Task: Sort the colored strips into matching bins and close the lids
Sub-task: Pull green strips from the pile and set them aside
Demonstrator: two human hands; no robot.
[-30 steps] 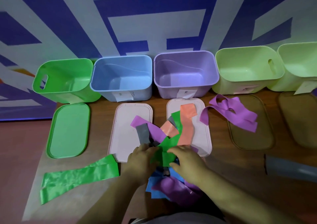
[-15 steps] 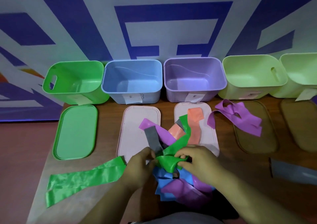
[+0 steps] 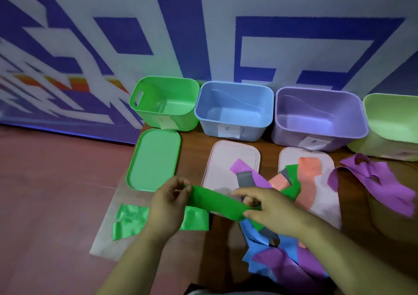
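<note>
A green strip (image 3: 214, 200) is stretched between both hands above the table. My left hand (image 3: 168, 204) pinches its left end and my right hand (image 3: 269, 211) grips its right end. Under and beside my right hand lies a pile of purple, blue, grey, orange and green strips (image 3: 282, 256). Another green strip (image 3: 131, 220) lies flat under my left hand. Open bins stand along the wall: green (image 3: 165, 118), blue (image 3: 235, 127), purple (image 3: 316, 134) and light green (image 3: 393, 145). A green lid (image 3: 151, 161) and two pale pink lids (image 3: 221, 159) (image 3: 325, 206) lie in front of them.
A loose purple strip (image 3: 380, 186) lies at the right on a brown lid (image 3: 395, 227). The wooden table (image 3: 194, 145) ends at the left, where red floor (image 3: 45, 193) begins. A blue-and-white patterned wall rises behind the bins.
Both hands lifted a green strip out of the pile and pulled it out to the left. The camera view swung left, so the right-hand bins left the frame.
</note>
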